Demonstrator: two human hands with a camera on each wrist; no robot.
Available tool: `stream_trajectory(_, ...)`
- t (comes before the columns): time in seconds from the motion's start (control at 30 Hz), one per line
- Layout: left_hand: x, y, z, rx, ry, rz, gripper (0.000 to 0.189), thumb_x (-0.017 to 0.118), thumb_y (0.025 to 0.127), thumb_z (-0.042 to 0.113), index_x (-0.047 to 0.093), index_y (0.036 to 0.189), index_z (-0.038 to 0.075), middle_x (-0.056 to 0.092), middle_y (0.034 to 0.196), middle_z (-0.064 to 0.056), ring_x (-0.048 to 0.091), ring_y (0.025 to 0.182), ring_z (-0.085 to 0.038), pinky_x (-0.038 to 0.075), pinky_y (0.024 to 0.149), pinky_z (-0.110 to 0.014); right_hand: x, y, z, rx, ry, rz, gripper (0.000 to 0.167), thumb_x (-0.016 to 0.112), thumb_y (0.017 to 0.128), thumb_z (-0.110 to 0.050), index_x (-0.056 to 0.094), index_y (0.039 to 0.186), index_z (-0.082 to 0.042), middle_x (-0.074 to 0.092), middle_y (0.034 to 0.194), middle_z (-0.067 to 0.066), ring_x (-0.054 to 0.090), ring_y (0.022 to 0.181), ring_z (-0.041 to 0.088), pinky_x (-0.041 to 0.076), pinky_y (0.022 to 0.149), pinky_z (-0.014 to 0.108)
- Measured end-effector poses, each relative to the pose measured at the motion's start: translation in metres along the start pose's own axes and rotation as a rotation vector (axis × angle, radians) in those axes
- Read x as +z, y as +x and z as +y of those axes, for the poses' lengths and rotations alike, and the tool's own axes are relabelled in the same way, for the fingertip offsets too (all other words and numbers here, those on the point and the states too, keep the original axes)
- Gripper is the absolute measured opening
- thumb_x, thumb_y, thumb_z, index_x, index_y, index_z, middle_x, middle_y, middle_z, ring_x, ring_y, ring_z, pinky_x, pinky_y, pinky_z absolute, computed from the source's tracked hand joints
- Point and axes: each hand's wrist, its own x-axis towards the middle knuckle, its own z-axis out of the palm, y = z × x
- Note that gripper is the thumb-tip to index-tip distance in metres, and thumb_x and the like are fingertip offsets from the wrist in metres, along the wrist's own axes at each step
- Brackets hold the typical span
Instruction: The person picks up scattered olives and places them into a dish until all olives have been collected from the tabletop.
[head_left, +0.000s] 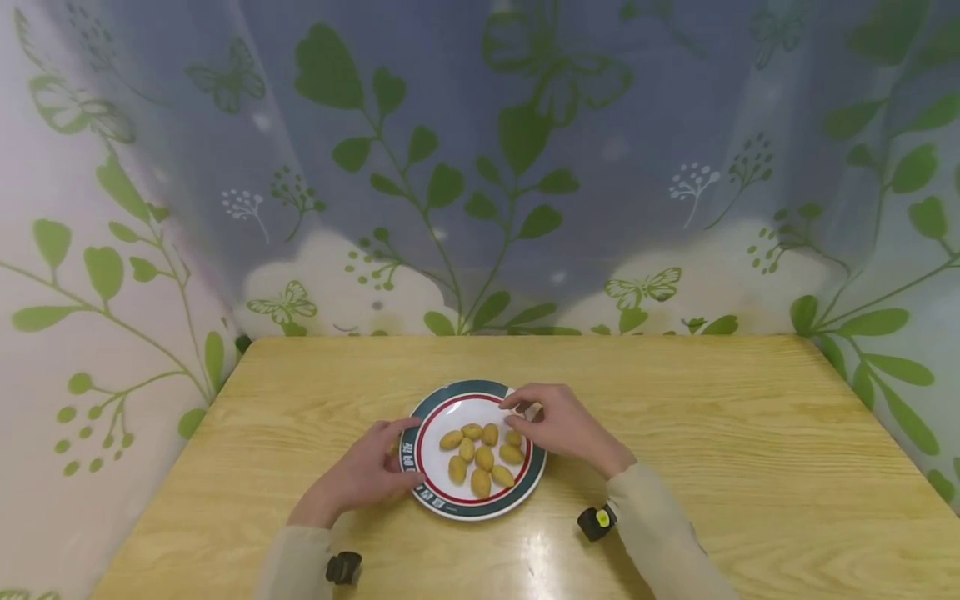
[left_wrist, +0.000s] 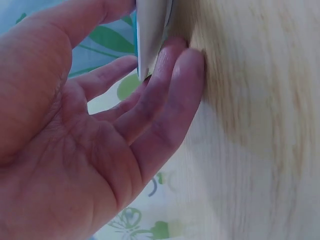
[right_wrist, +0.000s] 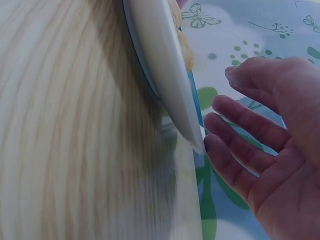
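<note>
A round plate (head_left: 480, 512) with a white middle, a red ring and a dark teal rim with white lettering sits on the wooden table. Several small, yellow-brown oval pieces (head_left: 484, 457), like small fruits, lie on its middle and right side. My left hand (head_left: 367, 467) holds the plate's left edge. In the left wrist view its thumb is at the upper side and fingers (left_wrist: 170, 95) reach under the rim. Over the plate's right rim hovers my right hand (head_left: 562, 425), fingers loosely bent. The right wrist view shows nothing between its thumb and fingers (right_wrist: 240, 150), whose tips are right by the rim.
The light wooden table (head_left: 712, 433) extends to both sides of the plate. Behind it and along the sides hangs a curtain (head_left: 480, 208) with green leaves and butterflies. A black strap device (head_left: 596, 523) is on each wrist.
</note>
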Motion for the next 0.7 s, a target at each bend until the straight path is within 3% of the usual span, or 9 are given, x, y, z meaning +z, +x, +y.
stream_trajectory(0.13,-0.003,-0.005,-0.002,0.045,0.021,0.059,0.069,0.083,0.086,0.021,0.053,0.148,0.014,0.054,0.136,-0.015,0.063,0.089,-0.013,0.054,0.081,-0.032,-0.005,-0.006,0.000,0.008,-0.008,0.020,0.019,0.071,0.095,-0.015,0.077,0.112,-0.009,0.076,0.111,0.006,0.068,0.100,0.021,0.056,0.077,0.025)
stream_trajectory(0.3,-0.007,-0.009,-0.005,0.072,0.051,0.134,0.066,0.081,0.088,0.022,0.054,0.147,0.013,0.056,0.141,-0.016,0.066,0.112,-0.027,0.054,0.096,-0.049,-0.011,-0.013,0.004,0.034,-0.056,0.042,0.022,0.071,0.095,-0.017,0.076,0.116,-0.012,0.075,0.119,0.006,0.069,0.109,0.027,0.058,0.079,0.030)
stream_trajectory(0.5,-0.008,-0.010,-0.007,0.100,0.088,0.225,0.063,0.078,0.090,0.023,0.054,0.147,0.011,0.053,0.147,-0.019,0.058,0.128,-0.040,0.046,0.106,-0.059,-0.022,-0.022,0.007,0.051,-0.097,0.070,0.034,0.072,0.095,-0.023,0.071,0.128,-0.013,0.070,0.133,0.007,0.064,0.125,0.032,0.056,0.096,0.050)
stream_trajectory(0.7,-0.007,-0.010,-0.005,0.112,0.146,0.290,0.069,0.079,0.089,0.028,0.051,0.150,0.012,0.046,0.155,-0.019,0.046,0.141,-0.046,0.039,0.111,-0.064,-0.036,-0.039,0.013,0.070,-0.195,0.137,0.048,0.074,0.094,-0.033,0.065,0.138,-0.014,0.062,0.145,0.010,0.056,0.135,0.036,0.045,0.108,0.058)
